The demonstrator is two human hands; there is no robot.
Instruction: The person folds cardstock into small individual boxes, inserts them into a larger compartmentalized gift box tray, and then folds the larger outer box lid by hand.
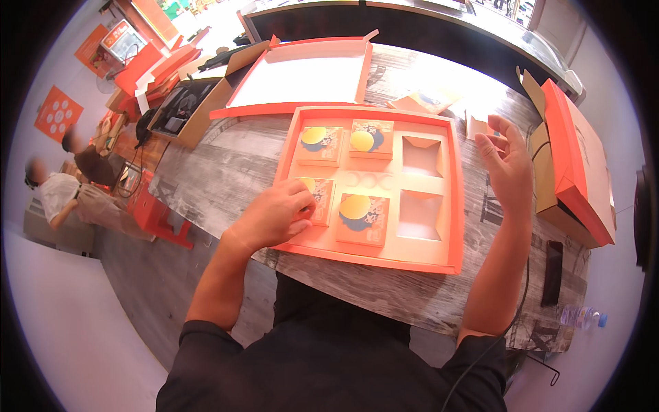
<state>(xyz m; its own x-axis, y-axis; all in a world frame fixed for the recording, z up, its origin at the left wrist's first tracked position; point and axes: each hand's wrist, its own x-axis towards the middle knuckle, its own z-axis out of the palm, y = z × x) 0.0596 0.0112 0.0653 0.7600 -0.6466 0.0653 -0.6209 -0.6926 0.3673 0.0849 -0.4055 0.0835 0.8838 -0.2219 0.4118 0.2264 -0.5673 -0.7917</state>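
An orange gift box base (455, 242) with a pale insert lies on the table before me. Several small square cartons with a yellow disc on top sit in its left and middle openings; one is the front-middle carton (363, 220). The two right openings, such as the front-right opening (419, 216), show white bottoms. My left hand (280, 213) rests with curled fingers over the front-left carton (323, 201), partly covering it; its grip is hidden. Right of the box base, my right hand (507, 159) is raised, fingers apart, beside a small folded carton (476, 126).
Behind the base lies a large orange lid (309, 72), inside up. Flat printed cartons (425, 101) lie beyond it. A cardboard box (190, 110) of gear stands left, an orange box (576, 159) right. A phone (553, 273) and water bottle (582, 316) lie right. Two people are at left.
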